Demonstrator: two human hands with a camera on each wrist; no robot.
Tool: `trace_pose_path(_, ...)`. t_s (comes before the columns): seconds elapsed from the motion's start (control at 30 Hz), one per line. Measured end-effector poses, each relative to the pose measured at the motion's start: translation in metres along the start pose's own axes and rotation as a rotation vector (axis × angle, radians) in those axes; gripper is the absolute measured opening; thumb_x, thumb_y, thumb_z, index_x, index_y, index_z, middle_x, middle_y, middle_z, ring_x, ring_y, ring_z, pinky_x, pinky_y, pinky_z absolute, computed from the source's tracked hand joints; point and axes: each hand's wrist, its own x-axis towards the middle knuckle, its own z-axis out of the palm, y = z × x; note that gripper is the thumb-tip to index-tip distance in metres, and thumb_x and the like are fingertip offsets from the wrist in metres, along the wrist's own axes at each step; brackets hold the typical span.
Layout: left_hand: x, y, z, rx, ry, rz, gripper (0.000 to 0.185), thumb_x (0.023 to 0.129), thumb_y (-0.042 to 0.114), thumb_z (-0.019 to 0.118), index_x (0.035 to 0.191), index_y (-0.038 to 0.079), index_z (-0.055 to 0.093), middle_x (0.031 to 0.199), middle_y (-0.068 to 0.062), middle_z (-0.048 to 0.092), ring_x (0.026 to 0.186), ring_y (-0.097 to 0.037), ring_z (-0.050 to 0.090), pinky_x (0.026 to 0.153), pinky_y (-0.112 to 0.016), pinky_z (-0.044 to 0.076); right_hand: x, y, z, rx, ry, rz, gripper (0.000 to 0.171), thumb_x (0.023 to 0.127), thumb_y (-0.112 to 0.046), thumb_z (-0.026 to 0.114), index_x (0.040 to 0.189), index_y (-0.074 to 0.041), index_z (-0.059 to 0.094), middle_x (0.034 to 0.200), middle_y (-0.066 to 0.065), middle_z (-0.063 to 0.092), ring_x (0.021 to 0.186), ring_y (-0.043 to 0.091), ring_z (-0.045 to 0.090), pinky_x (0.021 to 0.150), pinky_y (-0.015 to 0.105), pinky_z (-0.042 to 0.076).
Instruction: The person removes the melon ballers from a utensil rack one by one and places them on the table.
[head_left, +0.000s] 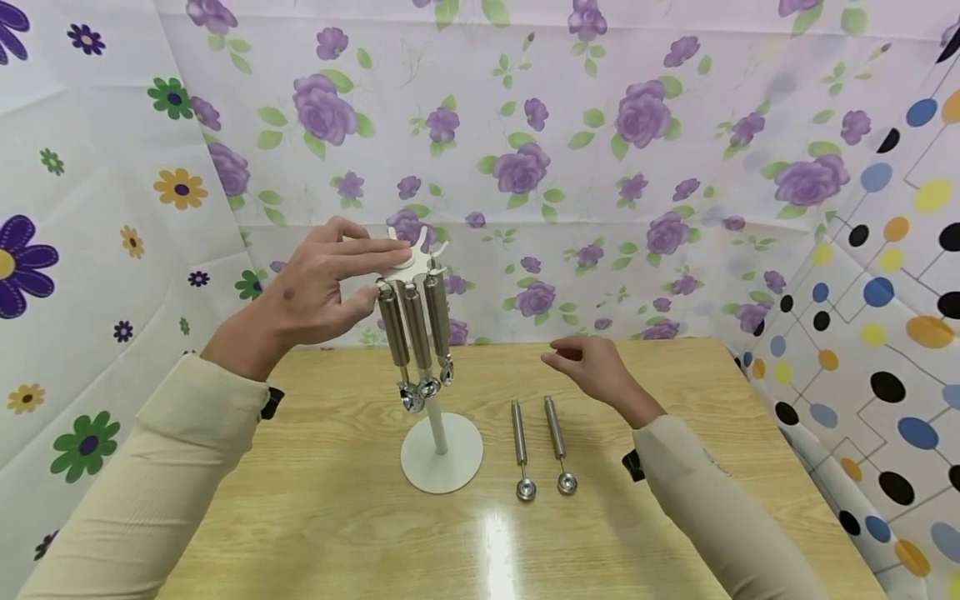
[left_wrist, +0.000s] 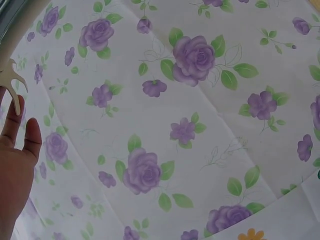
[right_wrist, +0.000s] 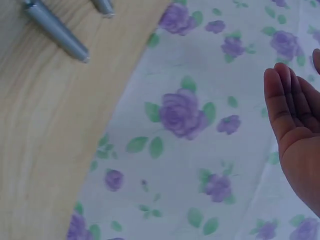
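Note:
A white stand (head_left: pixel 441 454) with a round base and a hooked top stands on the wooden table (head_left: pixel 315 517). Three steel scoops (head_left: pixel 416 329) hang from its hooks. My left hand (head_left: pixel 330 279) lays straight fingers on the stand's top, with the thumb by the leftmost scoop's handle. In the left wrist view, a fingertip of the left hand (left_wrist: pixel 17 150) touches a white hook (left_wrist: pixel 12 85). Two more steel scoops (head_left: pixel 520 450) (head_left: pixel 558 446) lie side by side on the table, to the right of the stand. Just beyond their handles my right hand (head_left: pixel 588 362) hovers, loosely curled and holding nothing. The right wrist view shows the right hand (right_wrist: pixel 295 125) and the two handle ends (right_wrist: pixel 55 32).
Flowered sheets (head_left: pixel 600 167) wall in the table at the back and left. A dotted sheet (head_left: pixel 885 333) closes the right side. The table's back edge runs just behind the stand.

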Motion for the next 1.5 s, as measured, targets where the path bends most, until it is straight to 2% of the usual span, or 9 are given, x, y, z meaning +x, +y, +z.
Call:
trace_pose_path(0.33, -0.002, -0.001, 0.000, -0.013, -0.010, -0.015, 0.057, 0.097, 0.043, 0.042, 0.127, 0.003, 0.068, 0.128, -0.014, 0.067, 0.110, -0.036, 0.049, 0.092, -0.060, 0.031, 0.010, -0.055, -0.018, 0.031, -0.034, -0.186, 0.034, 0.098, -0.024, 0.066, 0.124, -0.003, 0.069, 0.110, 0.009, 0.072, 0.094, 0.021, 0.069, 0.081, 0.039, 0.056)
trace_pose_path(0.5, -0.001, -0.002, 0.001, -0.011, -0.008, -0.016, 0.055, 0.096, 0.041, 0.043, 0.127, 0.003, 0.069, 0.128, -0.013, 0.067, 0.109, -0.036, 0.049, 0.093, -0.060, 0.031, 0.016, -0.077, -0.022, 0.090, -0.078, -0.211, 0.032, 0.098, -0.024, 0.066, 0.123, -0.006, 0.069, 0.111, 0.005, 0.071, 0.097, 0.017, 0.068, 0.084, 0.037, 0.055)
trace_pose_path(0.77, -0.001, -0.001, 0.000, -0.008, -0.009, -0.022, 0.055, 0.096, 0.040, 0.043, 0.127, 0.004, 0.069, 0.128, -0.012, 0.067, 0.107, -0.035, 0.049, 0.090, -0.058, 0.033, 0.029, -0.108, -0.014, 0.163, -0.081, -0.320, 0.031, 0.097, -0.018, 0.067, 0.123, -0.002, 0.069, 0.113, 0.009, 0.072, 0.099, 0.019, 0.069, 0.085, 0.034, 0.055)
trace_pose_path(0.97, -0.001, 0.001, -0.001, -0.017, -0.012, -0.029, 0.050, 0.092, 0.032, 0.046, 0.128, 0.004, 0.068, 0.129, -0.010, 0.067, 0.108, -0.033, 0.049, 0.090, -0.056, 0.034, 0.037, -0.125, -0.007, 0.188, -0.089, -0.358, 0.032, 0.097, -0.016, 0.066, 0.125, -0.002, 0.068, 0.116, 0.011, 0.071, 0.102, 0.020, 0.069, 0.087, 0.032, 0.055)
trace_pose_path(1.2, -0.001, -0.001, -0.001, -0.013, -0.005, -0.017, 0.051, 0.090, 0.031, 0.048, 0.127, 0.003, 0.069, 0.129, -0.013, 0.066, 0.106, -0.035, 0.048, 0.086, -0.053, 0.035, 0.042, -0.139, -0.002, 0.216, -0.115, -0.378, 0.037, 0.099, -0.018, 0.065, 0.132, -0.004, 0.064, 0.123, 0.010, 0.069, 0.107, 0.018, 0.067, 0.090, 0.032, 0.053)
trace_pose_path(1.5, -0.002, 0.001, -0.002, -0.019, -0.013, -0.037, 0.050, 0.092, 0.032, 0.047, 0.129, 0.005, 0.068, 0.130, -0.009, 0.066, 0.108, -0.032, 0.048, 0.086, -0.052, 0.036, 0.049, -0.148, 0.005, 0.279, -0.139, -0.413, 0.036, 0.098, -0.012, 0.065, 0.133, -0.004, 0.064, 0.121, 0.008, 0.070, 0.104, 0.016, 0.068, 0.088, 0.029, 0.054)
